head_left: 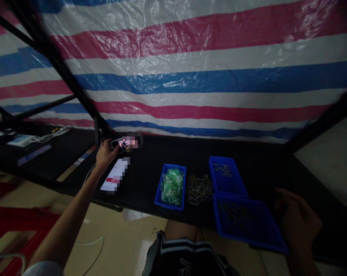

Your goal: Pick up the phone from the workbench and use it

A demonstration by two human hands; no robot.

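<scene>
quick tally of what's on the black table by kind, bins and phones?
Blue bins: 3 — one with green parts, one small, one large
Phones: 2 — one at the left hand, lit; one lying flat
Loose pin piles: 1
Total: 6

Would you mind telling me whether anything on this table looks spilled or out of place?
Yes: a loose heap of metal pins lies on the bare black table, between the blue bin of green parts and the two blue bins that hold similar pins. The nearest bin also juts over the table's front edge.
</scene>
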